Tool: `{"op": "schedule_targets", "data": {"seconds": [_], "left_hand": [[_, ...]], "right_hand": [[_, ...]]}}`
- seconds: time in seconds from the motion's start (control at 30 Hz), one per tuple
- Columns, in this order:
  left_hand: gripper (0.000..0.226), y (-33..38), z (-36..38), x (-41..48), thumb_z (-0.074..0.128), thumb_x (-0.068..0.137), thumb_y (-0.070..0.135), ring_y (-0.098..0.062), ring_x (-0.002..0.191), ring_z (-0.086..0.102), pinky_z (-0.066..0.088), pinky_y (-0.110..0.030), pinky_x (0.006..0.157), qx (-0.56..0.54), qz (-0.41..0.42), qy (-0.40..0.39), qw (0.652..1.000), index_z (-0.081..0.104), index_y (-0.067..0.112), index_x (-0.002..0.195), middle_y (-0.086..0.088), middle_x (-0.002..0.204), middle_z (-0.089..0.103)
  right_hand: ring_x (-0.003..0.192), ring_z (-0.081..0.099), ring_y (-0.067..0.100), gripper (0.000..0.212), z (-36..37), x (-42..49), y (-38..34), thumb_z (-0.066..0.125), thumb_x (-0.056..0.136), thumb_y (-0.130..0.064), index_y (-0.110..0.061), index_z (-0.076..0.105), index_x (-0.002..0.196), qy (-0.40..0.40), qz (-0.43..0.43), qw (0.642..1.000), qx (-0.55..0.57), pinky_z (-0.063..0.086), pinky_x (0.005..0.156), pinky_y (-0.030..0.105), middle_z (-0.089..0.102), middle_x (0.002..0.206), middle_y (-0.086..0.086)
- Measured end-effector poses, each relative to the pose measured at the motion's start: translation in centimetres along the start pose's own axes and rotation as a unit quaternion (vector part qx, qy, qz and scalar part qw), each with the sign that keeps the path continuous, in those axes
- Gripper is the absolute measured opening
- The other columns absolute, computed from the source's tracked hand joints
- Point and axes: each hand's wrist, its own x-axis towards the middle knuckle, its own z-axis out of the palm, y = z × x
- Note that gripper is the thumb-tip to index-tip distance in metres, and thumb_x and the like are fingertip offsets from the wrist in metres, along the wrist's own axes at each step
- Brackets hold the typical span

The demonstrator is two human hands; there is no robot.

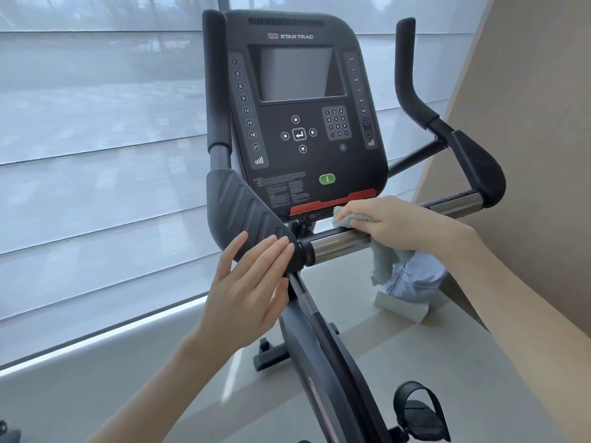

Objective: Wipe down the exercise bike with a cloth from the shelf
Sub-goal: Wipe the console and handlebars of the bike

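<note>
Nearest, below the console [300,123], the left hand [246,292] is laid flat and open-fingered against the padded left grip [243,215], holding nothing. Just beyond, under the console's red edge, the cloth [387,260] is bunched in the closed right hand [393,223] and pressed onto the chrome bar [335,244]. Soft, light and limp, the cloth is best gripped wadded, so its 1 dangling tail is kept from dragging.

console [300,116] — brand: STAR TRAC | left column: 1–21 | right column: 24–40 | keypad [336,122]: digits
</note>
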Motion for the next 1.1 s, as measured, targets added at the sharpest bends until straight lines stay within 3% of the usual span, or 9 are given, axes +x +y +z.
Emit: {"op": "schedule_targets", "data": {"seconds": [0.07, 0.13, 0.23, 0.37, 0.53, 0.7, 0.8, 0.93, 1.1], "left_hand": [[0.036, 0.1, 0.0, 0.1, 0.045, 0.097, 0.017, -0.025, 0.119, 0.060, 0.028, -0.050, 0.113, -0.002, -0.001, 0.000, 1.000, 0.066, 0.000, 0.121, -0.011, 0.126, 0.065], [0.037, 0.1, 0.0, 0.1, 0.045, 0.096, 0.017, -0.025, 0.120, 0.060, 0.027, -0.050, 0.114, -0.002, -0.002, -0.001, 1.000, 0.066, 0.000, 0.121, -0.011, 0.126, 0.065], [0.036, 0.2, 0.1, -0.1, 0.046, 0.096, 0.017, -0.025, 0.121, 0.059, 0.025, -0.049, 0.115, -0.002, -0.005, -0.003, 1.000, 0.065, 0.000, 0.122, -0.011, 0.128, 0.064], [0.036, 0.1, 0.2, -0.1, 0.045, 0.098, 0.018, -0.025, 0.120, 0.059, 0.026, -0.050, 0.114, -0.002, -0.008, 0.002, 1.000, 0.066, 0.000, 0.122, -0.011, 0.127, 0.064], [0.036, 0.3, 0.2, 0.0, 0.044, 0.099, 0.018, -0.025, 0.120, 0.059, 0.027, -0.049, 0.114, -0.006, -0.007, 0.012, 1.000, 0.066, 0.000, 0.121, -0.011, 0.127, 0.064], [0.037, 0.3, 0.4, -0.2, 0.044, 0.099, 0.017, -0.026, 0.123, 0.057, 0.026, -0.049, 0.115, -0.009, -0.012, 0.012, 1.000, 0.063, -0.001, 0.124, -0.012, 0.128, 0.063], [0.037, 0.4, 0.5, -0.4, 0.045, 0.098, 0.016, -0.026, 0.124, 0.056, 0.028, -0.051, 0.113, -0.010, -0.015, 0.012, 1.000, 0.062, -0.001, 0.125, -0.013, 0.129, 0.062], [0.038, 0.5, 0.4, -0.4, 0.046, 0.097, 0.015, -0.025, 0.127, 0.053, 0.030, -0.053, 0.112, -0.001, -0.012, 0.001, 1.000, 0.060, -0.002, 0.128, -0.013, 0.133, 0.060], [0.046, 0.9, 0.1, -0.9, 0.045, 0.096, 0.019, -0.028, 0.136, 0.042, 0.027, -0.052, 0.114, 0.040, -0.014, -0.034, 0.999, 0.051, -0.002, 0.137, -0.015, 0.142, 0.051]], "right_hand": [[0.094, 0.053, 0.012, 0.024, 0.6, 0.2, 0.5, 0.042, 0.098, -0.013, -0.025, 0.060, 0.109, 0.034, 0.007, 0.998, -0.047, 0.041, 0.077, 0.013, 0.061, 0.106, -0.008], [0.086, 0.051, 0.023, 0.023, 2.4, 0.6, 0.6, 0.051, 0.088, -0.003, -0.022, 0.051, 0.099, 0.079, -0.006, 0.984, -0.159, 0.048, 0.079, 0.034, 0.061, 0.095, 0.001], [0.086, 0.048, 0.025, 0.045, 5.5, 0.3, -0.6, 0.066, 0.071, 0.001, -0.020, 0.052, 0.108, 0.191, -0.038, 0.957, -0.215, 0.052, 0.070, 0.040, 0.061, 0.090, 0.001], [0.090, 0.061, 0.028, 0.035, 8.2, -0.3, -3.9, 0.037, 0.085, -0.008, -0.007, 0.065, 0.105, 0.321, -0.134, 0.927, -0.140, 0.054, 0.080, 0.040, 0.068, 0.095, 0.008], [0.117, 0.053, 0.028, 0.037, 10.2, -1.1, -1.6, 0.040, 0.089, -0.006, -0.004, 0.062, 0.118, 0.358, -0.180, 0.904, -0.151, 0.043, 0.103, 0.039, 0.064, 0.117, 0.013], [0.116, 0.052, 0.033, 0.037, 8.7, -1.8, 2.8, 0.038, 0.090, -0.007, 0.000, 0.060, 0.118, 0.411, -0.085, 0.903, -0.094, 0.045, 0.099, 0.051, 0.060, 0.119, 0.018], [0.121, 0.048, 0.033, 0.035, 9.8, -1.4, 2.0, 0.037, 0.094, -0.009, 0.000, 0.059, 0.120, 0.453, -0.053, 0.887, -0.071, 0.041, 0.104, 0.049, 0.059, 0.122, 0.018], [0.135, 0.032, 0.030, 0.036, 15.0, -0.5, -1.2, 0.032, 0.103, -0.018, -0.004, 0.046, 0.133, 0.488, -0.106, 0.863, -0.071, 0.028, 0.114, 0.044, 0.043, 0.139, 0.014], [0.138, 0.025, 0.035, 0.038, 17.6, 0.7, -0.3, 0.032, 0.103, -0.021, -0.005, 0.032, 0.138, 0.501, -0.152, 0.841, -0.139, 0.025, 0.114, 0.047, 0.027, 0.146, 0.014]]}}
